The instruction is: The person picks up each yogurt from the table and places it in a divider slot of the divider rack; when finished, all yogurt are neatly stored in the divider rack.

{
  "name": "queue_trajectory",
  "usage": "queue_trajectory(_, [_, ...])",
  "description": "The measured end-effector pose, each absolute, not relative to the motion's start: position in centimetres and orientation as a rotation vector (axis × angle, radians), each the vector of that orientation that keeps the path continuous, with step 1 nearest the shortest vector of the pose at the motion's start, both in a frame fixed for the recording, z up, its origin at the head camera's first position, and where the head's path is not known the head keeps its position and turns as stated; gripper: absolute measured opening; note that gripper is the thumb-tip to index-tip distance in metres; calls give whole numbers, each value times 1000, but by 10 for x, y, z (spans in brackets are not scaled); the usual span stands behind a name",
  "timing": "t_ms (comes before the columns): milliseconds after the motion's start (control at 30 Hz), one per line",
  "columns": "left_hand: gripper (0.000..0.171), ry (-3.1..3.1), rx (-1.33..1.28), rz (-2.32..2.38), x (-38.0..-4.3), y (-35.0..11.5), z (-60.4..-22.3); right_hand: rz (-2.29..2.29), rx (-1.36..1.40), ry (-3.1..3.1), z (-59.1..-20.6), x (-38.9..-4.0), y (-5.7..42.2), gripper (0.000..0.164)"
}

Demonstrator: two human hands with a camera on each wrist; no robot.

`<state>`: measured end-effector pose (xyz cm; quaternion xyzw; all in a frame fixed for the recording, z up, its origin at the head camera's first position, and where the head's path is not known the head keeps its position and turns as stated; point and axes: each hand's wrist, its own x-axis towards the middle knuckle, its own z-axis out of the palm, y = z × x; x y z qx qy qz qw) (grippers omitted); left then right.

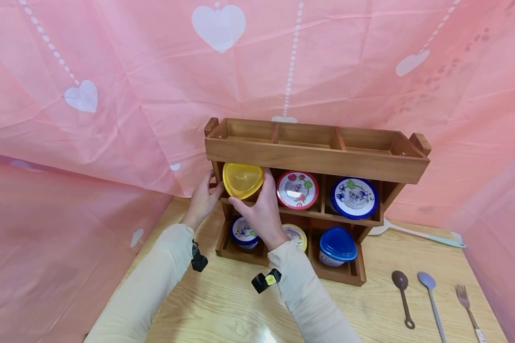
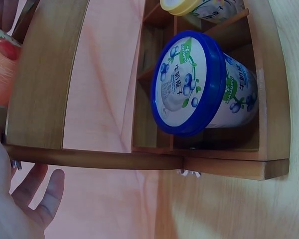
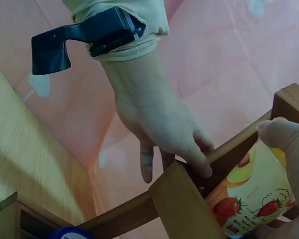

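In the head view my right hand (image 1: 263, 212) grips a tub with a yellow lid (image 1: 242, 181), thumb and fingers on either side of it. The tub is tilted, lid forward, in the left compartment of the wooden rack's middle level (image 1: 317, 159). Its fruit-printed side (image 3: 251, 199) shows in the right wrist view. My left hand (image 1: 203, 197) is at the rack's left side, its thumb at the wooden edge and its other fingers loosely extended outside the frame. Beside the held tub is a red-rimmed tub (image 1: 297, 190), then a blue-rimmed tub (image 1: 354, 197).
The lower level holds a blue-rimmed blueberry tub (image 2: 189, 84), a yellow-rimmed tub (image 1: 295, 236) and a blue-lidded tub (image 1: 337, 245). To the right lie a brown spoon (image 1: 401, 286), a grey-blue spoon (image 1: 429, 286), a fork (image 1: 465, 302) and a white-headed utensil (image 1: 416, 232). Pink cloth (image 1: 154, 71) hangs behind.
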<state>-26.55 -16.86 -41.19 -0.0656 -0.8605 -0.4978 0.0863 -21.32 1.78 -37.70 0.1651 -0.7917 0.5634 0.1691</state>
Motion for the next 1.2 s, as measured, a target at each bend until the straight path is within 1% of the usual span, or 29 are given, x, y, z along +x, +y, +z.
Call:
queue_trajectory(267, [52, -2559, -210, -1469, -265, -169, -412, 1559, 444, -2312, -383, -221, 14, 103])
queue_trajectory(567, [54, -2579, -161, -1493, -264, -170, -412, 1543, 423, -2338, -387, -225, 12, 103])
queue_trajectory(1200, [52, -2576, -161, -1471, -267, -169, -414, 1505, 433, -2322, -391, -219, 12, 104])
